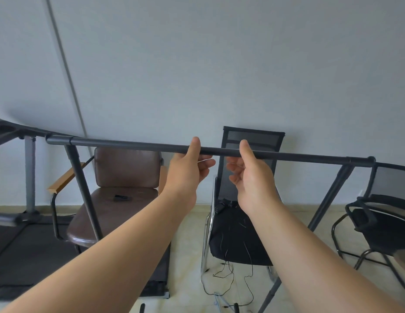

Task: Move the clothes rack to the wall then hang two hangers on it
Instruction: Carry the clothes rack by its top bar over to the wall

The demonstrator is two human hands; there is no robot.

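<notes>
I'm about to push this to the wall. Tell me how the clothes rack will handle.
The clothes rack is thin dark tubing, so probably light and stiff. Both hands, left hand and right hand, sit close together mid-bar, so an end may swing. Its slanted legs look stable, though they could catch the chairs.

- The dark grey metal clothes rack (133,144) stands close in front of the pale wall, its round top bar running nearly level across the view, dipping slightly toward the right.
- Each end of the bar ends in a collar joint, and from each a slanted leg tube angles down toward the floor.
- No hangers are on the bar.
- On the tiled floor at the bottom of the view lies a thin pale wire shape (220,300), possibly a hanger; too indistinct to tell.
</notes>
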